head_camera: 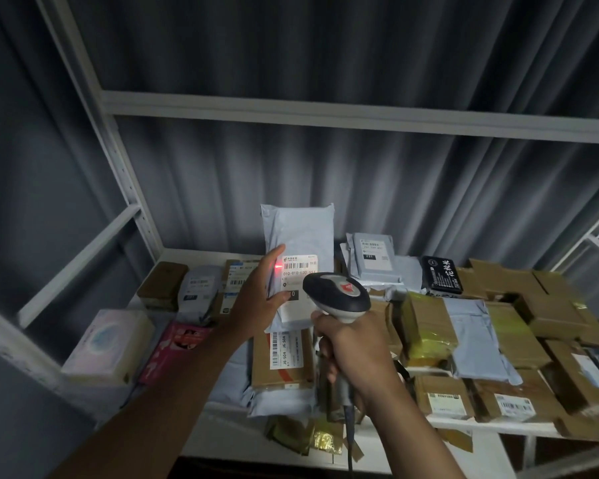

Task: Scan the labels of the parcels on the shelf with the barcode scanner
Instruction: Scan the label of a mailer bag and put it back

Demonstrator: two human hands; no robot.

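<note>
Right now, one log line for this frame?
left hand: holds grey mailer upright | right hand: grips scanner | red dot at label edge

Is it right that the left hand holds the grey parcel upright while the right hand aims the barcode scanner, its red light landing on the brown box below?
Not quite. In the head view the red light falls at the left edge of the label on the grey parcel, by the fingers, not on a brown box. The left hand holds the parcel; the right hand grips the barcode scanner.

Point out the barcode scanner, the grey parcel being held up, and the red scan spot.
barcode scanner (338,296), head view, top of its dark head.
grey parcel (300,229), head view, bare upper face above the label.
red scan spot (277,267), head view, label's left edge.
</note>
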